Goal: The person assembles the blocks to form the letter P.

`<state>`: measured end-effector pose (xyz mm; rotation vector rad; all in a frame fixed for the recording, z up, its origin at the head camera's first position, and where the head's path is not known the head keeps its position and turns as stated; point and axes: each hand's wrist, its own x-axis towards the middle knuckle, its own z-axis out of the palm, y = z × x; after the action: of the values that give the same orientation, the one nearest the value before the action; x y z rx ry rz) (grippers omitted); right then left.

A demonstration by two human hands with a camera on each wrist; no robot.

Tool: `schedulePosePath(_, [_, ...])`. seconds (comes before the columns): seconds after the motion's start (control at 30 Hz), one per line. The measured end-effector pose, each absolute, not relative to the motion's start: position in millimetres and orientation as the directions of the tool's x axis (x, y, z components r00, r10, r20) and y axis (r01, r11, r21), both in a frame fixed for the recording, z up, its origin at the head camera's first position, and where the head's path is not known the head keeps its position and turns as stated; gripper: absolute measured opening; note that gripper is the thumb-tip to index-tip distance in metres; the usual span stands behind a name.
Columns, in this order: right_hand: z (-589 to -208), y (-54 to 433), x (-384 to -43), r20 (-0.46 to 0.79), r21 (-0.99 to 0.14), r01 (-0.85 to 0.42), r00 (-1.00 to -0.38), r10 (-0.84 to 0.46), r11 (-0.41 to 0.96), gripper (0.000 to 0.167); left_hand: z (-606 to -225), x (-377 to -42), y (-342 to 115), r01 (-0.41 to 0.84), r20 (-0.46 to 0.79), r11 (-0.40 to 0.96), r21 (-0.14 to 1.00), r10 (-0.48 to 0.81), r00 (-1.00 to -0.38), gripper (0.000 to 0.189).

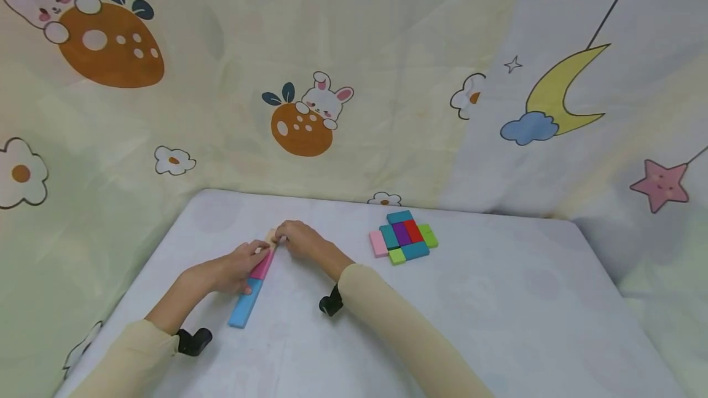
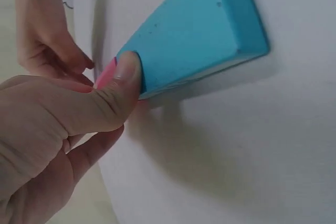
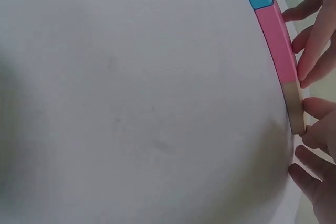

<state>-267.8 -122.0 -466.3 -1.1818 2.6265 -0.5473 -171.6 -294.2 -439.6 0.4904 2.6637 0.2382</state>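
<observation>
A row of blocks lies end to end on the white table: a long blue block (image 1: pixel 245 309) nearest me, a pink block (image 3: pixel 278 43) in the middle and a plain wooden block (image 3: pixel 293 106) at the far end. My left hand (image 1: pixel 235 268) lies along the row's left side, its thumb pressing the blue block near the joint and its fingers touching the pink block. At the far end my right hand (image 1: pixel 303 240) pinches the wooden block with thumb and fingertips. The left wrist view shows the blue block up close, the pink one mostly hidden behind the thumb.
Farther right on the table (image 1: pixel 498 300) lies a flat cluster of several blocks, among them a purple block (image 1: pixel 402 234), a red block (image 1: pixel 413 231), a pale pink block (image 1: pixel 378 243) and a green block (image 1: pixel 428 235). A printed cloth (image 1: pixel 387 134) hangs behind the table's back edge.
</observation>
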Motion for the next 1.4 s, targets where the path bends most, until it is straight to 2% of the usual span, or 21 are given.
schedulePosePath(0.1, [-459.7, -106.2, -263.8, -0.007, -0.387, -0.705, -0.642, -0.766, 0.595, 0.038, -437.3, -174.9, -292.2, 0.324, -0.371, 0.923, 0.208, 0.381, -0.847, 0.091])
schedulePosePath(0.2, [-446.1, -72.6, -257.0, 0.01, -0.37, -0.704, -0.655, -0.756, 0.606, 0.041, -436.3, -176.5, -292.0, 0.353, -0.345, 0.916, 0.191, 0.4, -0.849, 0.09])
schedulePosePath(0.27, [-437.2, -40.0, -250.8, 0.022, -0.368, -0.691, -0.676, -0.737, 0.622, 0.04, -436.4, -176.4, -293.5, 0.381, -0.316, 0.907, 0.18, 0.42, -0.851, 0.089])
schedulePosePath(0.37, [-437.1, 17.9, -239.9, 0.087, -0.302, -0.683, -0.715, -0.694, 0.665, 0.034, -437.0, -174.8, -297.2, 0.425, -0.283, 0.885, 0.19, 0.464, -0.84, 0.089])
schedulePosePath(0.5, [-449.1, 88.6, -229.2, 0.167, -0.226, -0.639, -0.769, -0.617, 0.736, 0.03, -436.6, -173.5, -300.8, 0.407, -0.31, 0.886, 0.221, 0.459, -0.832, 0.096])
schedulePosePath(0.67, [-456.8, 138.7, -223.4, 0.142, -0.207, -0.569, -0.822, -0.551, 0.796, 0.035, -437.3, -175.9, -304.9, 0.364, -0.353, 0.892, 0.27, 0.443, -0.824, 0.1])
schedulePosePath(0.73, [-458.6, 150.0, -221.4, 0.118, -0.218, -0.552, -0.834, -0.54, 0.805, 0.038, -439.7, -177.8, -307.2, 0.362, -0.352, 0.885, 0.294, 0.452, -0.819, 0.101])
schedulePosePath(0.97, [-473.5, 169.4, -213.5, 0.061, -0.174, -0.58, -0.813, -0.579, 0.796, 0.049, -446.7, -183.4, -313.9, 0.346, -0.339, 0.857, 0.381, 0.478, -0.81, 0.105])
schedulePosePath(1.17, [-474.6, 171.3, -209.4, 0.008, -0.206, -0.548, -0.83, -0.558, 0.811, 0.046, -452.7, -185.2, -322.1, 0.324, -0.33, 0.84, 0.435, 0.483, -0.811, 0.107])
schedulePosePath(1.4, [-468.9, 173.2, -205.7, -0.045, -0.257, -0.557, -0.809, -0.586, 0.789, 0.044, -466.7, -190.3, -340.7, 0.389, -0.234, 0.803, 0.451, 0.527, -0.817, 0.103])
